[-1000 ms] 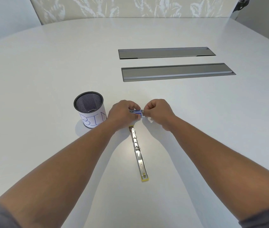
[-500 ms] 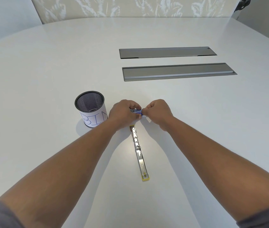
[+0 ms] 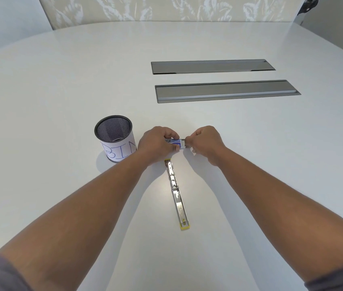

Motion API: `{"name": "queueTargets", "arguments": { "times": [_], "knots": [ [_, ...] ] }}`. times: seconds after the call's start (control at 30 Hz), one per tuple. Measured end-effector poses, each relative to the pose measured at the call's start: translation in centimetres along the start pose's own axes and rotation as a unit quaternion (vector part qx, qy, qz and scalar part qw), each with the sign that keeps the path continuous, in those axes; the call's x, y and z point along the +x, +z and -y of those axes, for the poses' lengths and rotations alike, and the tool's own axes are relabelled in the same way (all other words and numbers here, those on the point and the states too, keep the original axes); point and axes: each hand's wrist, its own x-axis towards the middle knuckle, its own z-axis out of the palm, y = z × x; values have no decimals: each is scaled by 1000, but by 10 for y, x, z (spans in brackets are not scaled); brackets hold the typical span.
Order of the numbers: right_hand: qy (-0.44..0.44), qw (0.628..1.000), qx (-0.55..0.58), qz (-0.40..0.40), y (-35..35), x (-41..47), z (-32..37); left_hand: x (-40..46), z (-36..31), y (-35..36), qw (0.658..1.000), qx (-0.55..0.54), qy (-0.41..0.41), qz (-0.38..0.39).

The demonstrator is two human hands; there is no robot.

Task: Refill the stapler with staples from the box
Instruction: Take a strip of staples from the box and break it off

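Note:
A small blue and white staple box (image 3: 175, 142) is held just above the white table between both hands. My left hand (image 3: 156, 143) grips its left end. My right hand (image 3: 205, 142) pinches the box's right end, where a pale inner tray shows slightly pulled out. The stapler (image 3: 177, 193) lies opened flat on the table below the hands, a long metal strip with yellow ends, running from near my left wrist toward me. No loose staples are visible.
A black mesh cup (image 3: 115, 140) with a paper label reading "BIN" stands left of my left hand. Two long grey recessed panels (image 3: 227, 91) sit in the table (image 3: 61, 91) farther back. A patterned chair back is beyond the far edge.
The hands stay at the box. A small gap has opened between them, and the pale inner part now shows at the box's right end.

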Motion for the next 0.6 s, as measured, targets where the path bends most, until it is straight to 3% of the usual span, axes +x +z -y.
{"name": "queueTargets", "arguments": {
  "times": [0.6],
  "knots": [
    [1,997,-71,-9,7,0,10,3,4,1,1000,3,1,8]
  ]
}}
